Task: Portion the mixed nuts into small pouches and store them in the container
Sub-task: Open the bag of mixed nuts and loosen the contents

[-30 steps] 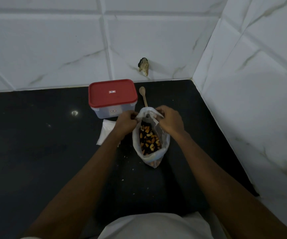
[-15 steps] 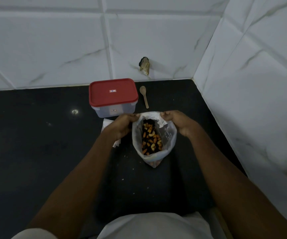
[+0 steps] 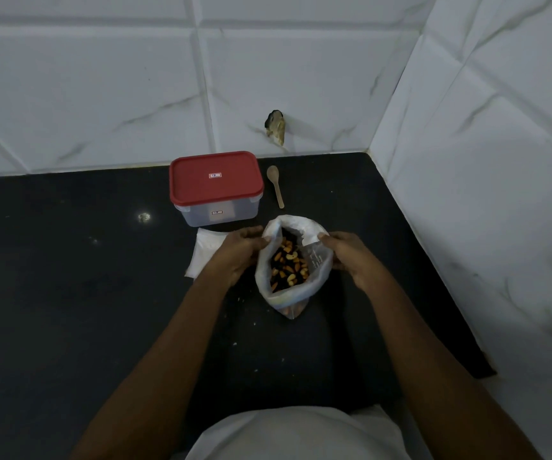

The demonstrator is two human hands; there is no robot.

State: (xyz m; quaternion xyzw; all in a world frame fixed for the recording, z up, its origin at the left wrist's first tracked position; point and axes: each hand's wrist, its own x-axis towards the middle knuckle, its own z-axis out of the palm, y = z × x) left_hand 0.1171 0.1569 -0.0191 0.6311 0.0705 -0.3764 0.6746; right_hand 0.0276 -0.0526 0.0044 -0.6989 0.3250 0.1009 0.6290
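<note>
Pinching the plastic bag (image 3: 318, 265) by its rim with both hands: left hand (image 3: 238, 252) curled onto the left edge of the mouth, right hand (image 3: 351, 257) on the right edge, thumb on the film and fingers down the outer wall. Holding the mouth spread wide, with the far rim folded outward. Standing roughly upright on the dark worktop (image 3: 68, 277), back of the middle and nearer the right edge than the left. Showing mixed nuts (image 3: 288, 267) inside, filling the lower part.

Set just behind and to the left of the bag, near the back edge: clear container (image 3: 218, 214) with red lid (image 3: 216, 177) closed on top, apart from the bag. Lying just right of the container, wooden spoon (image 3: 276, 185), bowl toward the back edge, handle pointing to the front, touching neither.

Lying flat in front of the container, white small pouches (image 3: 204, 252), right part hidden under the left hand.

Scattered over the worktop before the bag, pale crumbs (image 3: 234, 343). Marked above the back edge, on the white tiled wall (image 3: 101, 94), a dark chipped spot (image 3: 276, 127).
</note>
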